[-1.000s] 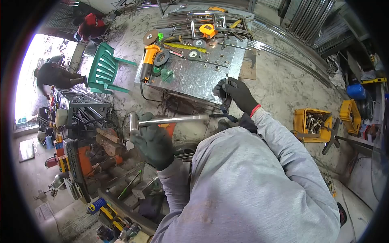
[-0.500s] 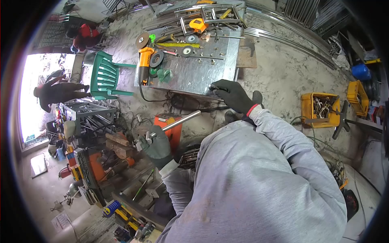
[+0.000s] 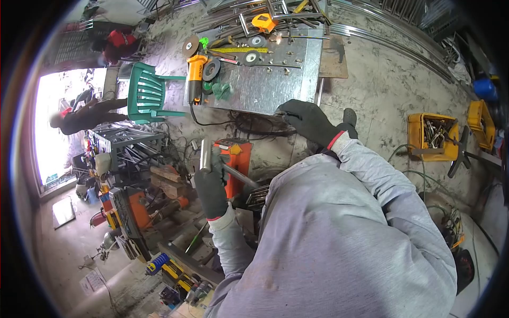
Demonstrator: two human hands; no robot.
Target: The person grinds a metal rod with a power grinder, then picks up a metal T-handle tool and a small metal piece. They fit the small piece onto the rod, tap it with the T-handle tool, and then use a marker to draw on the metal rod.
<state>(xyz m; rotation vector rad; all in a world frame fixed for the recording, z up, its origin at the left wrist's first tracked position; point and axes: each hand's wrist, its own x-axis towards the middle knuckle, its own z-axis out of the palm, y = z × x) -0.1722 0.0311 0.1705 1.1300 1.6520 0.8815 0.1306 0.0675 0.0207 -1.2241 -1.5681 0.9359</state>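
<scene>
My left hand (image 3: 210,188), in a dark glove, is closed around a shiny metal tube piece (image 3: 205,155). One stub points up from the fist and a longer tube slants away to the lower right. The hand is beside an orange machine (image 3: 237,164). My right hand (image 3: 310,121), also gloved, is closed at the near edge of the metal-topped table (image 3: 254,100), with a small dark object at its fingertips that I cannot make out.
On the table lie a yellow angle grinder (image 3: 196,77), grinding discs (image 3: 212,69), a yellow tape measure (image 3: 263,23) and metal rods. A green chair (image 3: 147,94) stands to the left. Yellow crates (image 3: 432,137) are at right. Two people are at far left.
My left hand has turned, swinging the tube piece from pointing up-right to a stub upward and a tube down-right. My right hand stays at the table edge. The whole view has shifted slightly.
</scene>
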